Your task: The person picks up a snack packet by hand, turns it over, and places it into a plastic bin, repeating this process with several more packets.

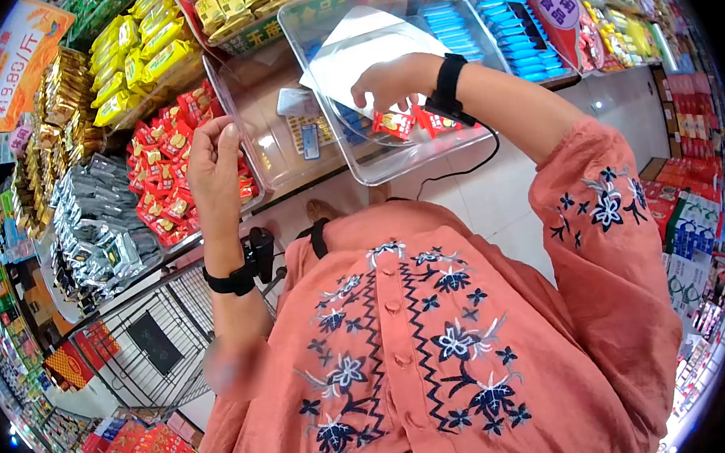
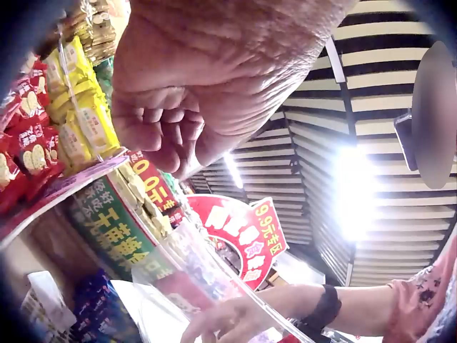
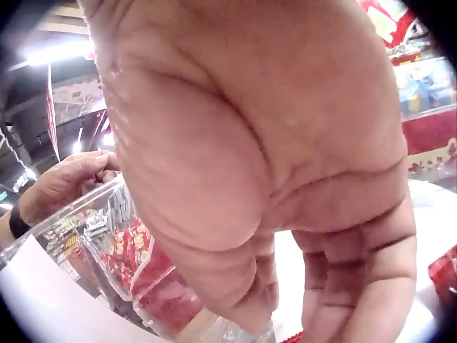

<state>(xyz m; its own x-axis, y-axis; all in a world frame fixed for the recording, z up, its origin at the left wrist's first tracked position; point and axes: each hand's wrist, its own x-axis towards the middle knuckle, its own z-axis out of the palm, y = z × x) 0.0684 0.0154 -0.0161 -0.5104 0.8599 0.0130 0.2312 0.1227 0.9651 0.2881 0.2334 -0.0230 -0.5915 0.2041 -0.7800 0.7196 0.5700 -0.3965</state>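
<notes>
My right hand [image 1: 402, 80] is inside a clear plastic bin [image 1: 426, 163], with its fingers relaxed and pointing down. Just below them lie a red snack packet [image 1: 394, 124] and a second red packet [image 1: 441, 123], near a white sheet [image 1: 353, 48] that lines part of the bin. In the right wrist view, a bit of red shows at the fingertips. My left hand [image 1: 215, 166] hovers over the edge of a bin of red packets [image 1: 163, 178]. Its fingers [image 2: 171, 136] are loosely curled, with nothing seen in them.
Silver packets [image 1: 94, 222] and yellow packets [image 1: 140, 52] fill bins on the left. Blue packets [image 1: 522, 31] stand behind the clear bin on the right. A wire shopping cart [image 1: 154, 336] is at lower left. A black cable [image 1: 473, 167] hangs from the right wrist.
</notes>
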